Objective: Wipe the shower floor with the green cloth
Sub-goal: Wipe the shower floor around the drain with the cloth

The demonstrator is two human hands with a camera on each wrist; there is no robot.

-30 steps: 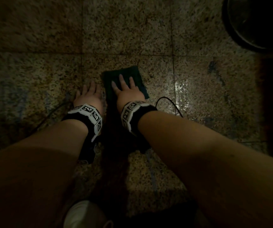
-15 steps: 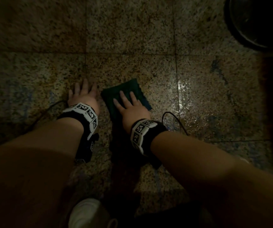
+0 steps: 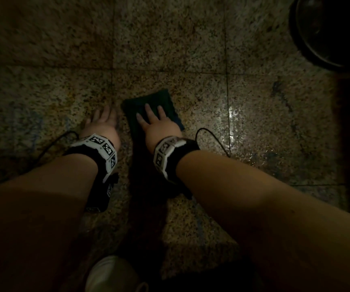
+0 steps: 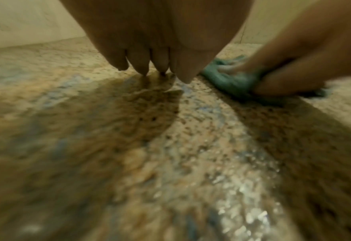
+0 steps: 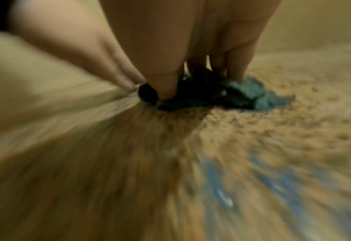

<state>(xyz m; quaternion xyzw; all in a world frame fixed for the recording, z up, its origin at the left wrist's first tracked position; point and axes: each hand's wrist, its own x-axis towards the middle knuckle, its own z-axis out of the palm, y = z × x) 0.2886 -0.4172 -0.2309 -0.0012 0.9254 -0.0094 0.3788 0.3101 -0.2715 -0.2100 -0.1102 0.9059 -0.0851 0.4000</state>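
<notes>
A: Where is the green cloth sitting at this moment?

B: It is lying flat on the speckled shower floor, in the middle tile, with the right hand spread on top of it. That grip is wide, fingers straight and pressing down rather than curling round the fabric. From the right wrist view the cloth is bunching a little under the fingertips.

A: And the left hand?

B: It is resting on bare tile just beside the cloth, fingers straight and holding nothing. I am reading it as a brace for the body's weight.

A: So how should the wiping be going?

B: I am judging the job to be partway through: a wet sheen is showing on the tile to the right. The palm should be keeping even pressure so the cloth is staying spread, not rolling into a wad. Overlapping strokes toward that shine would be covering it. The cable trailing from the wristband is lying near the cloth, so strokes should be steering clear of it. The dark round object at the far right is well apart.
</notes>
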